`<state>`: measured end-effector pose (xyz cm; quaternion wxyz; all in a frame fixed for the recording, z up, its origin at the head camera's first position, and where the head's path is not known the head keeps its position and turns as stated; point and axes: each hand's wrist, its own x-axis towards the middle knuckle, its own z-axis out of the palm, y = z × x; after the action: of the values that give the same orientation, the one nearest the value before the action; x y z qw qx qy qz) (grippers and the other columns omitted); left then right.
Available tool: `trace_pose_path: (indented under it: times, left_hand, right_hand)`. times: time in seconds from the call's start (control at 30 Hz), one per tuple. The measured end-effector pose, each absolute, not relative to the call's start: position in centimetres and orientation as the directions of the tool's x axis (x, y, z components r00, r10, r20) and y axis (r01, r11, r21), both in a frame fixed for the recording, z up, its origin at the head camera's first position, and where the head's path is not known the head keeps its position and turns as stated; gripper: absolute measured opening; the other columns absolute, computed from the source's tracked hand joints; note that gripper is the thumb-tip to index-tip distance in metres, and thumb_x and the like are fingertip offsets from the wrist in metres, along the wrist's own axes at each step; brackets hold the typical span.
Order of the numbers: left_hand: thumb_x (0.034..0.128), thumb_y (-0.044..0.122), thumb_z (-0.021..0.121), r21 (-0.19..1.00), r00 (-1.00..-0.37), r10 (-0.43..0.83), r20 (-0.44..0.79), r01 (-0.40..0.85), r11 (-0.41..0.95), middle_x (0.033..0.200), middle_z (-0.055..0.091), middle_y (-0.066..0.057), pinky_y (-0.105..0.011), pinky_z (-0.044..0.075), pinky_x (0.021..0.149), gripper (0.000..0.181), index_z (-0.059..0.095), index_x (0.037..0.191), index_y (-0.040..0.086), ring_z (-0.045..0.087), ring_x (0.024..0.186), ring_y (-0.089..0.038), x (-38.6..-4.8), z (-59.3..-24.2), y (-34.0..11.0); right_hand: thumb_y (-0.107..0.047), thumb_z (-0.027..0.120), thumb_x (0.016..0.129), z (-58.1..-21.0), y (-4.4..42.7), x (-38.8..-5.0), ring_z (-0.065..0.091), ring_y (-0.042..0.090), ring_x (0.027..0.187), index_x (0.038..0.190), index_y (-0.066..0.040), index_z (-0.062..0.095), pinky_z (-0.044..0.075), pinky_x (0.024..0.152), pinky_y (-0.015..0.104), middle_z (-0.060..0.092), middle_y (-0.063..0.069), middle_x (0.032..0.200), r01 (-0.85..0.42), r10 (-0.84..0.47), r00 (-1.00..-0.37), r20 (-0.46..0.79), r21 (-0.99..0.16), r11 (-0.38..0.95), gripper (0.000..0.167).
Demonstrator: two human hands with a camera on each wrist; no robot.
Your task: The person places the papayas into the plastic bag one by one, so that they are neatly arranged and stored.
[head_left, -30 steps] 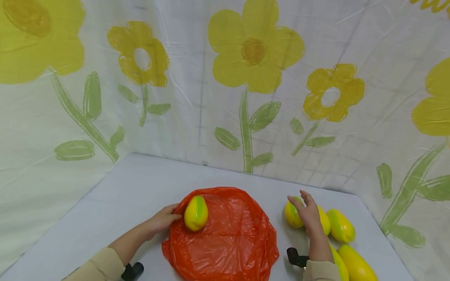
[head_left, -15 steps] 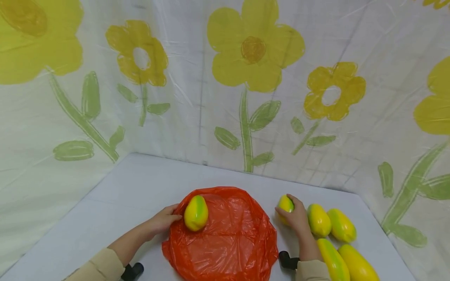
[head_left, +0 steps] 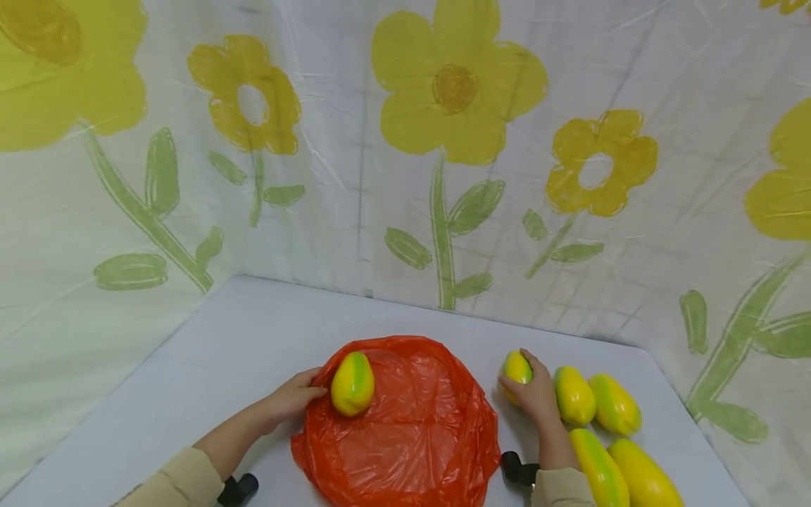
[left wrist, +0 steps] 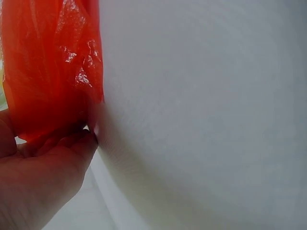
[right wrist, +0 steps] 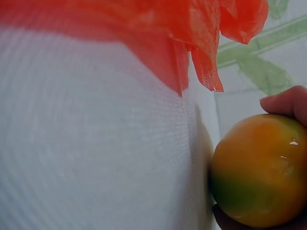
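A red plastic bag (head_left: 412,422) lies spread into a round, open shape on the table. One yellow papaya (head_left: 353,384) with a green stripe sits inside it, near its left side. At that side my left hand (head_left: 294,398) holds the bag's edge, thumb toward the inside; in the left wrist view its fingers (left wrist: 72,143) curl against the red plastic (left wrist: 53,72). To the right of the bag, my right hand (head_left: 537,391) grips another papaya (head_left: 517,367). The right wrist view shows this papaya (right wrist: 261,167) close to the tabletop, between thumb and fingers.
Several more papayas lie right of my right hand, two at the back (head_left: 575,398) and two nearer the front (head_left: 643,473). The white table (head_left: 272,317) ends at a flower-printed curtain (head_left: 329,232) behind. Black wrist mounts (head_left: 239,489) project beside both forearms.
My right hand has come down and left onto the nearest papaya and taken hold of it, shifting it slightly left. The left hand and the bag stay in place.
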<state>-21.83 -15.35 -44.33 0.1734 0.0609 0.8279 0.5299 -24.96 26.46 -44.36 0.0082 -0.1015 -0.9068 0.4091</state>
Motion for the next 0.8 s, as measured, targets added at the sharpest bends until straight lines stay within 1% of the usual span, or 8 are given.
trace_pose_path:
  times: [0.27,0.47,0.6,0.67,0.8]
  left_hand:
    - [0.0933,0.011,0.045,0.898,-0.931,0.285,-0.228,-0.089,0.430,0.117,0.058,-0.012,-0.037,0.055,0.083,0.040,0.045,0.132,0.000,0.056,0.093,-0.017,-21.95,-44.36,-15.31]
    - [0.0928,0.009,0.045,0.901,-0.932,0.282,-0.229,-0.094,0.423,0.117,0.059,-0.012,-0.037,0.055,0.084,0.039,0.045,0.131,0.000,0.057,0.093,-0.017,-22.03,-44.36,-15.19]
    - [0.0921,0.009,0.046,0.896,-0.937,0.257,-0.235,-0.107,0.431,0.115,0.060,-0.010,-0.037,0.055,0.083,0.039,0.047,0.130,0.001,0.057,0.092,-0.017,-22.06,-44.48,-15.11]
    - [0.0921,0.009,0.046,0.895,-0.940,0.251,-0.233,-0.107,0.433,0.115,0.060,-0.009,-0.037,0.055,0.083,0.039,0.047,0.130,0.001,0.056,0.092,-0.016,-22.06,-44.53,-15.12]
    - [0.0927,0.009,0.045,0.898,-0.936,0.268,-0.229,-0.097,0.429,0.116,0.059,-0.011,-0.037,0.055,0.083,0.040,0.046,0.131,0.001,0.057,0.093,-0.017,-21.99,-44.61,-15.27]
  right_hand:
    - [-0.034,0.065,0.082,-44.32,26.45,-24.97,0.035,0.040,0.118,0.147,-0.010,0.022,0.031,0.101,0.061,0.027,0.024,0.145,0.193,0.196,-0.977,-0.083,-0.739,0.646,0.081]
    - [-0.031,0.064,0.083,-44.34,26.55,-24.89,0.034,0.040,0.119,0.146,-0.009,0.021,0.030,0.102,0.061,0.026,0.025,0.145,0.204,0.206,-0.974,-0.091,-0.747,0.633,0.080]
    - [-0.032,0.064,0.083,-44.28,26.52,-24.94,0.033,0.040,0.119,0.146,-0.009,0.021,0.030,0.102,0.062,0.026,0.025,0.145,0.205,0.202,-0.975,-0.097,-0.746,0.634,0.080]
    - [-0.032,0.063,0.083,-44.19,26.45,-24.99,0.034,0.040,0.118,0.147,-0.010,0.021,0.031,0.101,0.061,0.025,0.025,0.145,0.214,0.206,-0.973,-0.108,-0.757,0.617,0.079]
    - [-0.030,0.060,0.085,-43.85,26.32,-24.98,0.033,0.039,0.118,0.148,-0.014,0.018,0.034,0.100,0.059,0.024,0.025,0.146,0.250,0.238,-0.961,-0.139,-0.803,0.541,0.077]
